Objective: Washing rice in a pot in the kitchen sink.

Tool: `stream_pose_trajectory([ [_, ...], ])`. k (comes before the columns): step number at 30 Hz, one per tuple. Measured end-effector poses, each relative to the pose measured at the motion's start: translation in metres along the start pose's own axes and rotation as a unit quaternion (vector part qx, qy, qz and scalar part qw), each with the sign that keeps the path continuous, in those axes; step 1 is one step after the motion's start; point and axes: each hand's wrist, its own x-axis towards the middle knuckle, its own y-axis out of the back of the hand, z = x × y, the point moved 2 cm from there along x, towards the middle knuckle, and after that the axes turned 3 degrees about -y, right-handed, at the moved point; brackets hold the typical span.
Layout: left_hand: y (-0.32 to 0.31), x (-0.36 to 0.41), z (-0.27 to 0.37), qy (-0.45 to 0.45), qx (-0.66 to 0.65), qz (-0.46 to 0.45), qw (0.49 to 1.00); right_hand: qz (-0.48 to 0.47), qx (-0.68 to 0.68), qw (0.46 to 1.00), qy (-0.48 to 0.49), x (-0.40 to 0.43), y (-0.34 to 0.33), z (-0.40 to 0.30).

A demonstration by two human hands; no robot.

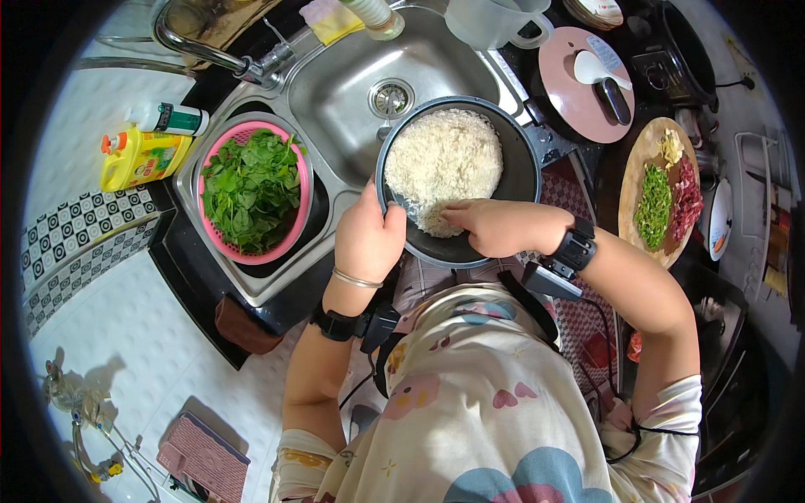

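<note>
My left hand (370,236) grips the near-left rim of a dark round pot (519,170), its thumb over the edge. White rice grains (443,151) are heaped on the pot's left side, and bare dark bottom shows at the right. From the right, my right hand (506,226) reaches over the near rim with its fingertips in the rice; what they hold is hidden. The pot is held between my body and the steel sink (333,69), overlapping the sink's near edge.
Leafy greens (251,188) fill a pink colander (306,201) left of the pot. A faucet (258,69) stands beyond it. Detergent bottles (148,157) stand at the left. A pink-lidded pan (560,82) and a wooden board (629,195) with chopped ingredients are on the right.
</note>
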Motion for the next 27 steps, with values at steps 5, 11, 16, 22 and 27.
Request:
stream_pose_trajectory([
  [5, -0.001, 0.001, 0.001, 0.004, -0.012, -0.009, 1.000, 0.002, -0.035, 0.997, -0.074, -0.023, 0.021, -0.011],
  [11, 0.001, 0.000, 0.005, -0.028, -0.008, -0.003, 1.000, 0.253, -0.041, 0.964, -0.063, -0.043, 0.052, -0.008],
  [16, 0.000, 0.000, 0.008, -0.117, 0.031, 0.031, 0.992, 0.269, 0.000, 0.960, -0.082, -0.049, 0.054, -0.003],
  [22, -0.001, -0.001, 0.005, -0.131, 0.025, 0.030, 0.991, 0.163, -0.036, 0.983, -0.077, -0.039, 0.033, 0.011],
  [27, 0.000, 0.000, 0.013, -0.075, 0.012, -0.006, 0.997, 0.255, -0.063, 0.965, -0.004, -0.009, 0.033, 0.019],
])
